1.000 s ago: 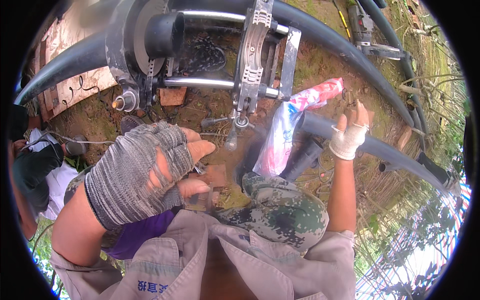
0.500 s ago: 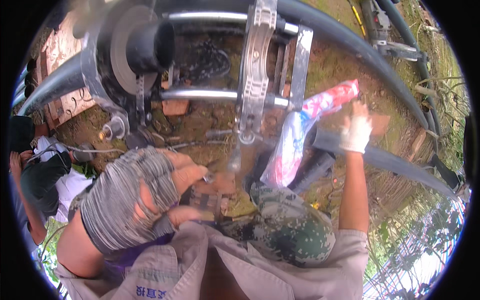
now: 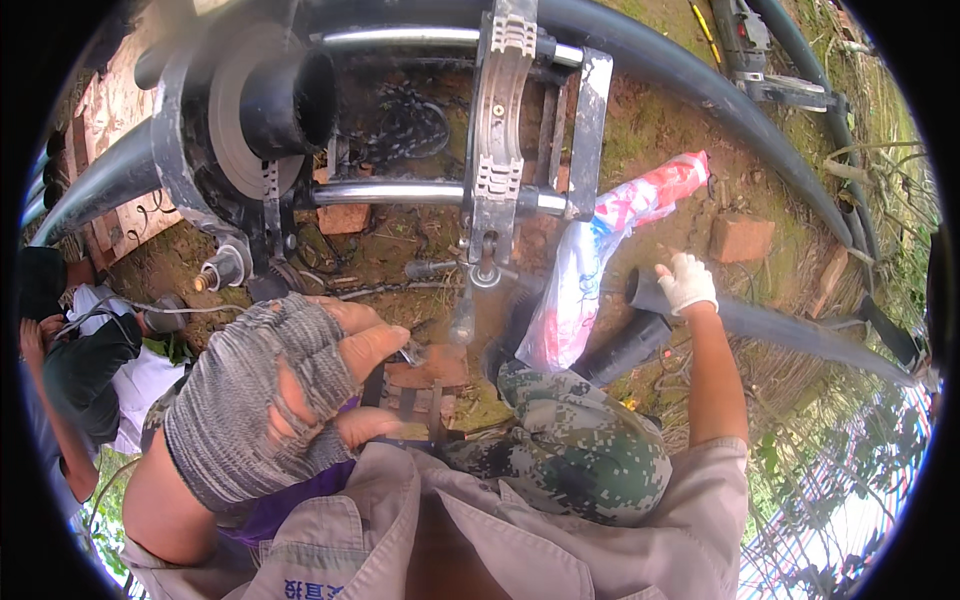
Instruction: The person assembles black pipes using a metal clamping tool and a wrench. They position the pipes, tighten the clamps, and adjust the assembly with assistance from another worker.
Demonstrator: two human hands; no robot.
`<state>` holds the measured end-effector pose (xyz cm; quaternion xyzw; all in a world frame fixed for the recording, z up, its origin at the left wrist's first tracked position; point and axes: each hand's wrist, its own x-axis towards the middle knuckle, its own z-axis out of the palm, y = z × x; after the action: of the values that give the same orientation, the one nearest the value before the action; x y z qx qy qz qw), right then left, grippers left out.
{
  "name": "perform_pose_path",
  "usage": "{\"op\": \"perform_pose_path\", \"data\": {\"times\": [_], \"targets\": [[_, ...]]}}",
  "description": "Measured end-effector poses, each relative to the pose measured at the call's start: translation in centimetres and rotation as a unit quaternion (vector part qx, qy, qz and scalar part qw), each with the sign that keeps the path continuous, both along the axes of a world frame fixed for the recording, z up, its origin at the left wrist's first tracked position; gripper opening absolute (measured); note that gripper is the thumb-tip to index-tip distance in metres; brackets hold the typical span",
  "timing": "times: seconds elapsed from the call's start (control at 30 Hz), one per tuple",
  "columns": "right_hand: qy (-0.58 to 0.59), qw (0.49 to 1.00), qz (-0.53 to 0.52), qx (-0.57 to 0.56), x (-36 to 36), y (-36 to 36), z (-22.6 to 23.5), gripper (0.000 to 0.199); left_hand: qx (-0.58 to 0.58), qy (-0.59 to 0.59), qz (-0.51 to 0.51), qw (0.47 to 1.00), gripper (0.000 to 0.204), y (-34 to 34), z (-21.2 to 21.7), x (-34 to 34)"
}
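My left hand (image 3: 275, 395), in a torn grey knitted glove with bare fingertips, is raised close in front of me. Its fingers curl, and a small shiny metal piece (image 3: 412, 353) shows by the index fingertip; the rest of it is hidden. My right hand (image 3: 690, 285), in a white glove with bare fingertips, is over the open end of a black pipe (image 3: 760, 318), fingers apart and holding nothing. Whether it touches the pipe I cannot tell. A red, white and blue plastic bag (image 3: 580, 285) lies left of it, beside a short black pipe piece (image 3: 630, 348).
A pipe clamping frame with steel rods (image 3: 395, 193) and an open jaw (image 3: 500, 110) stands ahead, gripping a black pipe (image 3: 285, 105). A long pipe (image 3: 680, 75) curves behind it. Bricks (image 3: 743, 238) lie on the soil. At far left another person (image 3: 75, 350) sits.
My right hand has drawn back toward me from beside the brick to the pipe end. My left hand stays nearly in place, and the view has shifted slightly.
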<state>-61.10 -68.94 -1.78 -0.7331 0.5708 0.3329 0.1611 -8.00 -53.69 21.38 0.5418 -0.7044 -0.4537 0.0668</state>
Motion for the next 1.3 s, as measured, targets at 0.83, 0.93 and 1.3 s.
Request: {"op": "perform_pose_path", "data": {"times": [0.83, 0.93, 1.3], "targets": [[0.027, 0.999, 0.028, -0.031, -2.1, 8.8, 6.7, 0.103, -0.065, -0.007, -0.036, 0.997, 0.063, 2.5, 1.3, 0.4], [-0.083, 0.958, -0.096, -0.257, -5.1, 10.9, 4.6, 0.094, -0.073, -0.019, -0.031, 0.997, 0.064, 2.7, 1.7, 0.4], [-0.432, 0.364, -0.787, -0.247, -14.4, 13.3, -3.8, 0.104, -0.051, -0.001, -0.039, 0.998, 0.064, 1.8, 0.6, 0.1]]}}
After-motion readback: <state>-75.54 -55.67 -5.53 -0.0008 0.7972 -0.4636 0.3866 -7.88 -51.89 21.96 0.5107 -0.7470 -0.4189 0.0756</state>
